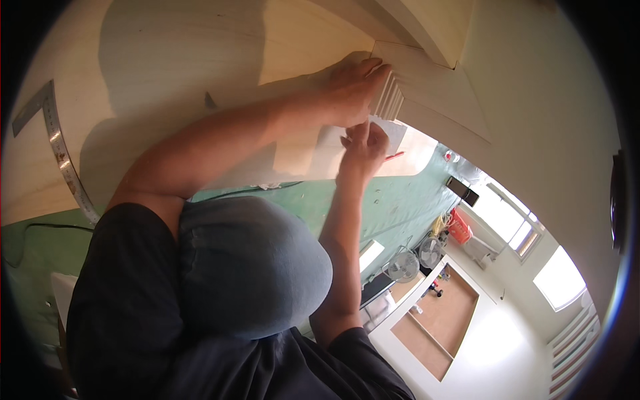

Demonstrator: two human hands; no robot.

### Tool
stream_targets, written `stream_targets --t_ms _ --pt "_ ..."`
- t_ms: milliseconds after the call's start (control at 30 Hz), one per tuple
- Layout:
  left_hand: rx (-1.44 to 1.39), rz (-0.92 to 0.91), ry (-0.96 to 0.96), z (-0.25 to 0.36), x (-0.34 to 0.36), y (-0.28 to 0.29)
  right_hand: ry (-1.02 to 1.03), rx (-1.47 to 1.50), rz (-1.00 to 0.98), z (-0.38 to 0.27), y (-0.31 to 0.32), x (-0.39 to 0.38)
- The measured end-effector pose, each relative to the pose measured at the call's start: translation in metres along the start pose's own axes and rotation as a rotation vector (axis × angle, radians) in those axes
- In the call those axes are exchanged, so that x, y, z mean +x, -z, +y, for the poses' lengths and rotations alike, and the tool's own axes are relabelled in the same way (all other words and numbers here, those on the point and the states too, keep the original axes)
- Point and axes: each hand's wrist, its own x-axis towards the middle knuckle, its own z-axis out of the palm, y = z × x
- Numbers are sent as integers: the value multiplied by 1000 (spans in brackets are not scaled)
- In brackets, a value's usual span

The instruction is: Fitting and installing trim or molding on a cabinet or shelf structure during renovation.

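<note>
My left hand (pixel 358 89) is curled against a series of narrow, pale ridged wooden edges (pixel 389 95) beside a wooden panel (pixel 427 80). Just below it, my right hand (pixel 365 143) has its fingers bent closed; what either hand grips is hidden. Under the hands lies a broad pale plywood board (pixel 287 153) with a small grey sheet (pixel 397 133) and a thin red stick (pixel 394 157) near the right hand. A metal carpenter's square (pixel 57 143) rests at the board's left.
A blue-grey rounded cloth-covered shape (pixel 250 267) fills the space between my forearms. Beyond are a green floor (pixel 400 200), a black cable (pixel 53 225), two fans (pixel 403 267), a red crate (pixel 459 227), a white framed panel (pixel 487 333) and windows (pixel 557 277).
</note>
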Motion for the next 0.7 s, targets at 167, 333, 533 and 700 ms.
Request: stream_targets --t_ms 167,333,533,700 --pt "75 24 -51 -2 5 7 37 41 54 12 -27 11" --pt "84 34 -117 7 2 -9 116 6 107 15 -30 15" --pt "90 60 -129 2 8 -12 164 -70 186 15 -35 18" --pt "113 53 -111 8 7 -11 250 -143 200 15 -34 16"
